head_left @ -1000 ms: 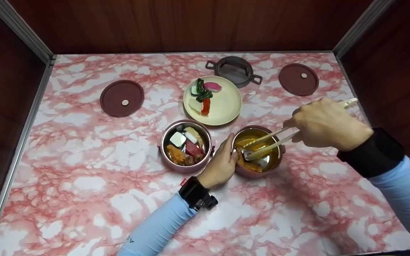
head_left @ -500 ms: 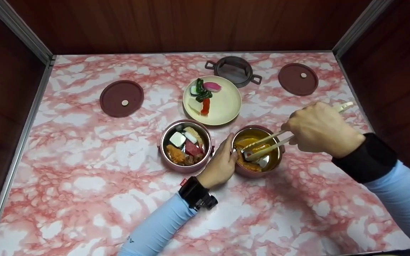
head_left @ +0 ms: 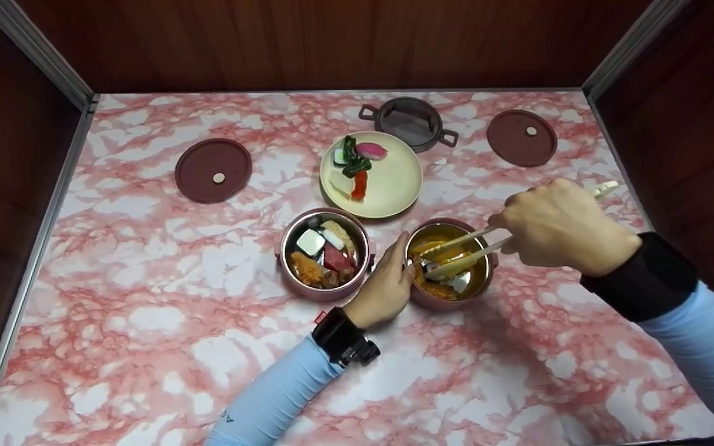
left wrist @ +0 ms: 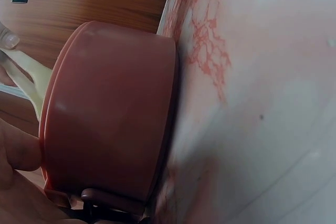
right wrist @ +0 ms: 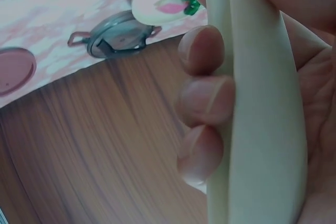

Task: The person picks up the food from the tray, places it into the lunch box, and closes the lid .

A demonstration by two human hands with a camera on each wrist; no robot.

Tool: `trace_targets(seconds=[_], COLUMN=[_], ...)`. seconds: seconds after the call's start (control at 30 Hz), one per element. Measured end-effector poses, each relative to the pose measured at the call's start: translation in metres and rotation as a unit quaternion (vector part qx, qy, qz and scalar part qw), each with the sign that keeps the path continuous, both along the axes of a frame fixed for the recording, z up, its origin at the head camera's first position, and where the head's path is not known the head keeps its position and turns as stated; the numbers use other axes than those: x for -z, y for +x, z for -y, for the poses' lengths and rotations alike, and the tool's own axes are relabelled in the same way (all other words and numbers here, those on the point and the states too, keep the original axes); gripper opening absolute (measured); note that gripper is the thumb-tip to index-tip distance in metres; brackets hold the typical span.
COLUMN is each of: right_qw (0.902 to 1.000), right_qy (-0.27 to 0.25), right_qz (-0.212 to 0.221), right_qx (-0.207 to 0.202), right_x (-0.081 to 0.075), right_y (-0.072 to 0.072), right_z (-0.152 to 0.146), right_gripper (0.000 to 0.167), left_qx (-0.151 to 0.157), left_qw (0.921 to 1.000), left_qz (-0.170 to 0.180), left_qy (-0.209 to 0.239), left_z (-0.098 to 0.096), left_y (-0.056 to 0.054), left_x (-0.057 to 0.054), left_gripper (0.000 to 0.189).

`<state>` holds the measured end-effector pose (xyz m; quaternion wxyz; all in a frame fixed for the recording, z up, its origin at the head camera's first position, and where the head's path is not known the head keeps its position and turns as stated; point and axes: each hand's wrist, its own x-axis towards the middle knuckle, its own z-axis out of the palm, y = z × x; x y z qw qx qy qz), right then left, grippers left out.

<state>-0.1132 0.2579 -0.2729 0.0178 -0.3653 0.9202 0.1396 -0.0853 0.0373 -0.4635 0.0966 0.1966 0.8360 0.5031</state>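
Note:
My right hand [head_left: 564,226] grips cream tongs [right wrist: 265,108], with its fingers curled round their arms. Their tips reach down inside the right pink round lunch box [head_left: 447,305], among yellow-orange toy food pieces [head_left: 434,289]. A small dark and white piece shows close to the tips, partly hidden by them. My left hand [head_left: 385,288] holds the left side of this lunch box, thumb at the rim; the other fingers are partly hidden. In the left wrist view the box's outer wall [left wrist: 110,108] stands on the tabletop. Just left of my hand sits a second lunch box [head_left: 326,296] with several food pieces.
Behind the boxes lies a cream plate [head_left: 394,192] with several toy foods along its left side. A dark two-handled pot [head_left: 409,127] stands at its back right. Maroon lids [head_left: 208,161] lie to the left and back right. Wooden panels [head_left: 332,46] enclose the table.
The right hand has shifted slightly left and down with the tongs, whose tips stay inside the right lunch box. The left hand keeps its place on the box.

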Motion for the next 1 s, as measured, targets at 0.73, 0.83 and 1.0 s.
trace_targets(seconds=[0.73, 0.83, 1.0], right_qw=[0.9993, 0.9998, 1.0], right_qy=[-0.014, -0.001, 0.0], right_qz=[-0.027, -0.015, -0.001], right_qx=[-0.022, -0.01, -0.004], right_x=[0.007, 0.001, 0.001], right_y=[0.0, 0.0, 0.001], right_z=[0.007, 0.005, 0.001], right_gripper=[0.022, 0.019, 0.017], left_qx=[-0.002, -0.003, -0.001], left_qw=[0.9998, 0.9998, 0.9999], left_qz=[-0.019, -0.018, -0.009], left_qy=[0.008, 0.009, 0.007], left_z=[0.001, 0.001, 0.001], left_y=[0.0, 0.0, 0.0], left_x=[0.001, 0.002, 0.0], left_gripper=[0.059, 0.059, 0.059])
